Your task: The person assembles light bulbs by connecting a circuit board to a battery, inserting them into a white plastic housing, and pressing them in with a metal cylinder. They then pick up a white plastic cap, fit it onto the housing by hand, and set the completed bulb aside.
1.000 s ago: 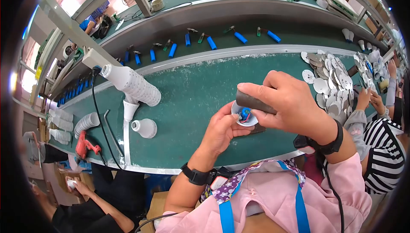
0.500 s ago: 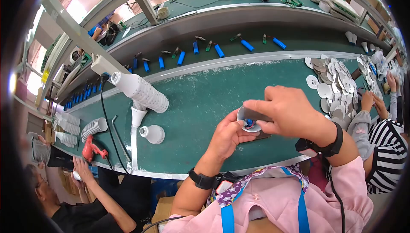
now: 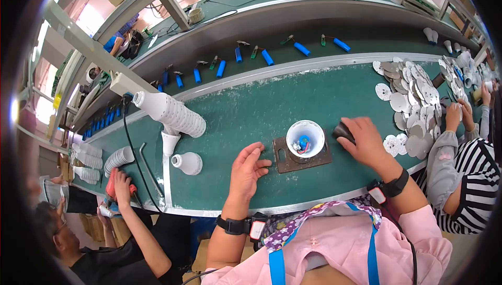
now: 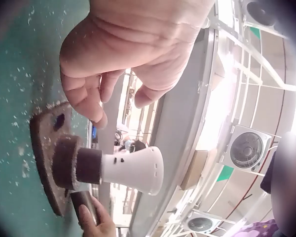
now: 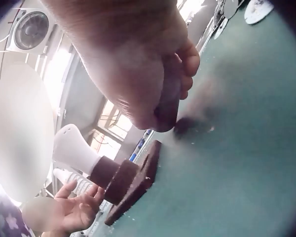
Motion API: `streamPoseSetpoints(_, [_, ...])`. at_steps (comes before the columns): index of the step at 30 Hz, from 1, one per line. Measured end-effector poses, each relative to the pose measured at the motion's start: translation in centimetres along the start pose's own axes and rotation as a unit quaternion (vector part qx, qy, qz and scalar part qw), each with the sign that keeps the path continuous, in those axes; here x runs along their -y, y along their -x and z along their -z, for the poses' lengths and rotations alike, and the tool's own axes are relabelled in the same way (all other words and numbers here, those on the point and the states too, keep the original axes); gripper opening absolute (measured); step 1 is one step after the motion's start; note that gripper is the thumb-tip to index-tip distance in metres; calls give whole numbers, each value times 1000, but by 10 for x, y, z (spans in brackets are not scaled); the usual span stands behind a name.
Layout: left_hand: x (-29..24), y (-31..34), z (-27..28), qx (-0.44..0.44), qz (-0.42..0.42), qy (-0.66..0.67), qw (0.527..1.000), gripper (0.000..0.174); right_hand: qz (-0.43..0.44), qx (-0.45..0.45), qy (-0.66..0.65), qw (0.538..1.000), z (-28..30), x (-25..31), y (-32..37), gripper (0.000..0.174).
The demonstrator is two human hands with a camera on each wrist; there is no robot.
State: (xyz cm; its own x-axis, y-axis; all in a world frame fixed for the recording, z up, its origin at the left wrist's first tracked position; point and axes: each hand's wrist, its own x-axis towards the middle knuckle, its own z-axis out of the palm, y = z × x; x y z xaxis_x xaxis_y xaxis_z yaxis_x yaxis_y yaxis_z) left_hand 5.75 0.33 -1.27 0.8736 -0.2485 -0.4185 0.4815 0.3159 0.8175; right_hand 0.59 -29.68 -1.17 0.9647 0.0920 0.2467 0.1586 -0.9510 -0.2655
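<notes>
White housing (image 3: 306, 128) stands upright, wide mouth up, narrow end seated in the collar of a brown base (image 3: 284, 166) on the green bench (image 3: 235, 112). Blue part (image 3: 304, 141) with red wire inside it. Left hand (image 3: 248, 171): grip released, fingers loosely bent, just left of the base. Right hand (image 3: 363, 143): grip closed round a dark cylinder (image 3: 344, 133), right of the base; cylinder-bench contact: cannot tell. Disc heap (image 3: 413, 102) farther right; stacked housings (image 3: 172, 115) to the left.

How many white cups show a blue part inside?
1: the white cup in the brown fixture on the green bench. Insides of the other cups don't show clearly, so more may be hidden.
</notes>
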Motion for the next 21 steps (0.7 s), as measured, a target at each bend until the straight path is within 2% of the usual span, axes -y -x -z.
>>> streamPoseSetpoints(1, [4,-1,3,-2,1,-3,1000,32,-1,0,-4,1000,8,8,-7,56])
streamPoseSetpoints(3, [12,-3,8,-47,-28,-54,997,28,93,-74,-195,974,33,41,-29,68])
streamPoseSetpoints(5, [15,-4,7,-58,-44,-64,995,27,203,-52,-241,947,45,72,-47,75])
streamPoseSetpoints(6, [16,-4,6,-70,-59,-71,993,26,223,-25,-229,947,37,80,-52,73])
streamPoseSetpoints(8, [19,-4,9,-66,-67,-76,993,25,222,-93,-233,942,28,82,-60,64])
streamPoseSetpoints(10, [24,-3,11,-66,-69,-72,993,24,144,-174,-306,925,47,73,-66,54])
streamPoseSetpoints(12, [23,-2,12,-63,-79,-69,992,23,-30,-121,-484,866,47,58,-72,46])
streamPoseSetpoints(14, [22,-3,12,-55,-74,-78,993,23,-121,-38,-556,821,47,36,-72,43])
streamPoseSetpoints(15, [22,-4,11,-58,-70,-83,992,23,-126,-49,-549,825,46,25,-71,43])
streamPoseSetpoints(17, [24,-5,12,-49,-73,-91,992,22,-251,-5,-517,818,42,4,-67,48])
streamPoseSetpoints(18, [25,-4,12,-54,-78,-101,990,22,-258,-10,-512,819,37,-11,-65,48])
streamPoseSetpoints(21, [24,-3,11,-47,-79,-100,991,21,-262,-61,-284,920,11,-68,-61,60])
